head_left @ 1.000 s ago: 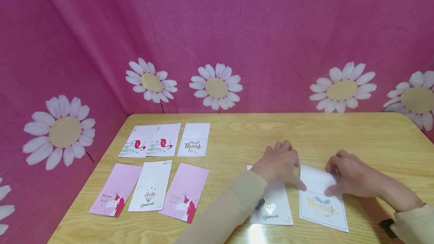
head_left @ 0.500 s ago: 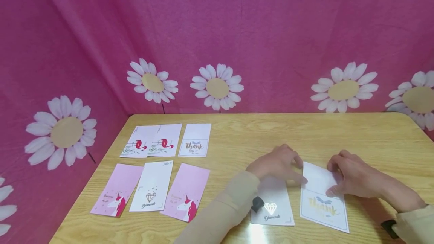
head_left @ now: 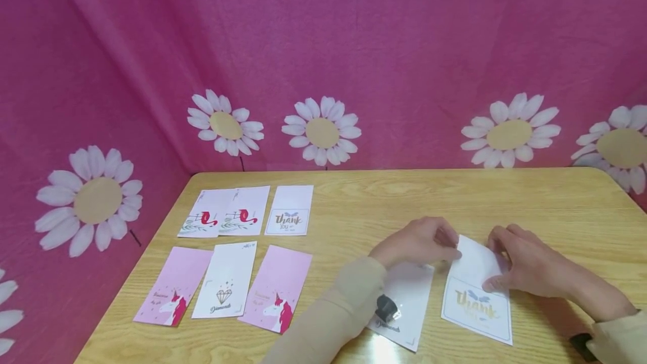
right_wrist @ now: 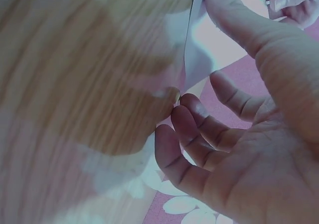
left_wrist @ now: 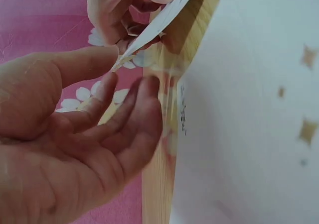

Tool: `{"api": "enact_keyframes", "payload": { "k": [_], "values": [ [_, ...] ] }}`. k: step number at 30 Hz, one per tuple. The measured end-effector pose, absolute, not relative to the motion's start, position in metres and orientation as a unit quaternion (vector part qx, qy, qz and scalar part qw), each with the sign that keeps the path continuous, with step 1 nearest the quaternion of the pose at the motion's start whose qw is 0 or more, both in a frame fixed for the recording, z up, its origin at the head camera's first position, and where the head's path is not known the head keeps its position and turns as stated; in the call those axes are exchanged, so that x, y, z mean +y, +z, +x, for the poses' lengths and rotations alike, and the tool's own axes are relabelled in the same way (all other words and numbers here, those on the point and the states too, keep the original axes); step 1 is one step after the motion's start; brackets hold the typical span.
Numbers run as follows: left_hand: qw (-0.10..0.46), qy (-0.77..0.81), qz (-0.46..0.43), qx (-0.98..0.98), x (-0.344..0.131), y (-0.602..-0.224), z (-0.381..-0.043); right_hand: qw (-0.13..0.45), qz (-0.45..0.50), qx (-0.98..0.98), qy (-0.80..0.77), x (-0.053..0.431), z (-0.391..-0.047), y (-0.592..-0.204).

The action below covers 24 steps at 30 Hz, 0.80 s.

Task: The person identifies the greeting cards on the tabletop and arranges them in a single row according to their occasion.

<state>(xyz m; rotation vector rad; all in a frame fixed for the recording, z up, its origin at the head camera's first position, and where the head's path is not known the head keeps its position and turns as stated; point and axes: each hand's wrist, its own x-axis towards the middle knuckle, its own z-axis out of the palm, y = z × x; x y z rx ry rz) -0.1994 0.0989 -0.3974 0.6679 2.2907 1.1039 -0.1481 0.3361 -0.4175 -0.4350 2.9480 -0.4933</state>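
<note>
A white thank-you card (head_left: 475, 308) with gold lettering is tilted up at its far end. My left hand (head_left: 417, 240) pinches its far left corner between thumb and index finger (left_wrist: 89, 62), the other fingers loosely bent. At the card's right edge is my right hand (head_left: 531, 263), its thumb (right_wrist: 239, 20) lying on the card's face and its curled fingertips down by the table. A white Diamonds card (head_left: 409, 296) lies under my left forearm, partly hidden by the sleeve and a black device at the wrist.
On the left of the wooden table (head_left: 384, 195) lie two flamingo cards (head_left: 247, 206), another thank-you card (head_left: 290, 201), two pink unicorn cards (head_left: 174, 280) and a second Diamonds card (head_left: 227, 274). A magenta curtain (head_left: 404, 60) with daisies hangs behind.
My left hand has moved slightly right, and now pinches the thank-you card's far corner, which has shifted right. The Diamonds card under my forearm has turned, its near end swinging left.
</note>
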Motion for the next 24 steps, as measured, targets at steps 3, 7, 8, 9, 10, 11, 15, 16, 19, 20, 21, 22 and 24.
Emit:
{"api": "enact_keyframes", "payload": {
  "k": [3,7,8,9,10,11,15,16,19,20,21,22,24],
  "values": [
    [0.262,0.434,0.231,0.830,0.103,-0.397,-0.197,0.056,-0.143,0.974,-0.170,0.335,-0.147,-0.418],
    [0.290,0.486,0.193,0.801,0.107,-0.399,-0.193,0.038,-0.151,0.971,-0.182,0.335,-0.144,-0.418],
    [0.294,0.495,0.188,0.796,0.107,-0.399,-0.193,0.031,-0.154,0.970,-0.187,0.336,-0.143,-0.418],
    [0.294,0.502,0.186,0.792,0.106,-0.399,-0.192,0.024,-0.158,0.968,-0.192,0.337,-0.142,-0.418],
    [0.293,0.507,0.185,0.789,0.106,-0.399,-0.192,0.019,-0.160,0.968,-0.195,0.338,-0.142,-0.418],
    [0.290,0.512,0.184,0.787,0.105,-0.399,-0.191,0.013,-0.161,0.967,-0.198,0.339,-0.141,-0.418],
    [0.274,0.530,0.181,0.782,0.100,-0.397,-0.191,-0.005,-0.163,0.965,-0.207,0.343,-0.138,-0.418],
    [0.273,0.537,0.177,0.778,0.099,-0.397,-0.191,-0.009,-0.163,0.964,-0.209,0.345,-0.137,-0.418],
    [0.261,0.557,0.165,0.771,0.095,-0.396,-0.192,-0.017,-0.146,0.965,-0.217,0.346,-0.136,-0.417],
    [0.258,0.562,0.159,0.770,0.094,-0.396,-0.192,-0.018,-0.138,0.965,-0.222,0.346,-0.135,-0.417],
    [0.254,0.568,0.154,0.767,0.092,-0.396,-0.193,-0.015,-0.129,0.965,-0.229,0.346,-0.135,-0.416],
    [0.249,0.573,0.149,0.767,0.091,-0.396,-0.193,-0.014,-0.117,0.965,-0.233,0.345,-0.134,-0.415],
    [0.243,0.585,0.136,0.762,0.088,-0.396,-0.193,-0.023,-0.100,0.963,-0.250,0.342,-0.133,-0.415]
  ]
}}
